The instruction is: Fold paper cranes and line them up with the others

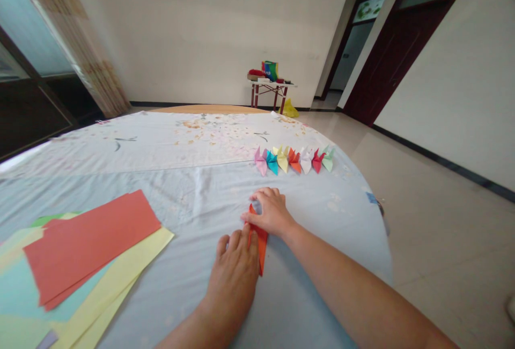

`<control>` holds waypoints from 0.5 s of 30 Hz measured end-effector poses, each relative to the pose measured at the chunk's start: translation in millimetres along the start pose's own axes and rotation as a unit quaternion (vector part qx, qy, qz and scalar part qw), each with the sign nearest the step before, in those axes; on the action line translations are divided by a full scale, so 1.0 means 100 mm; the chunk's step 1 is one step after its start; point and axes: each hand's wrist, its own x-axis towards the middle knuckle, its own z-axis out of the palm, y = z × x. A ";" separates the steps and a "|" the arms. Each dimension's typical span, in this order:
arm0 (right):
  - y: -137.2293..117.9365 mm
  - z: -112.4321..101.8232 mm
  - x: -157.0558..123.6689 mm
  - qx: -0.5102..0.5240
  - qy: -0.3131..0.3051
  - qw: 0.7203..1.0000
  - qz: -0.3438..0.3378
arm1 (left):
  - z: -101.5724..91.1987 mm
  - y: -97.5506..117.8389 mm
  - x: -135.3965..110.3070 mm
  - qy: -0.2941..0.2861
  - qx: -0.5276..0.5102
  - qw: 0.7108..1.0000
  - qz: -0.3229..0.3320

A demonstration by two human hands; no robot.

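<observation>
"Why is your bench (338,217) arranged so?"
"Paper sheets (96,242) left, likely for easy reach; origami cranes (294,160) lined up beyond, probably out of your way."
"And your grip?"
"Your left hand (237,268) and right hand (271,212) both hold the folded orange paper (263,244), presumably steadying it."

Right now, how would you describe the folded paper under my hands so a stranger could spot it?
Start with the cloth-covered table and find the row of small folded papers on its right. Come nearer to where your left hand and right hand touch one orange folded paper. Unlike the row's spiky pieces, it is long and slim, tapering to a point towards you.
</observation>
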 end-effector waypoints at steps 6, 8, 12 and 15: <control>0.00 0.01 0.04 -0.004 -0.009 1.000 0.016 | 0.00 0.01 0.02 0.010 -0.001 1.000 -0.001; 0.01 0.02 0.07 0.001 -0.010 1.000 0.027 | -0.01 0.01 0.02 0.015 -0.002 1.000 0.000; 0.03 0.03 0.15 0.005 -0.011 0.999 0.053 | -0.01 0.01 0.02 0.005 0.001 1.000 -0.001; 0.04 0.04 0.22 0.001 -0.009 0.998 0.063 | 0.00 0.01 0.02 0.009 0.010 1.000 0.004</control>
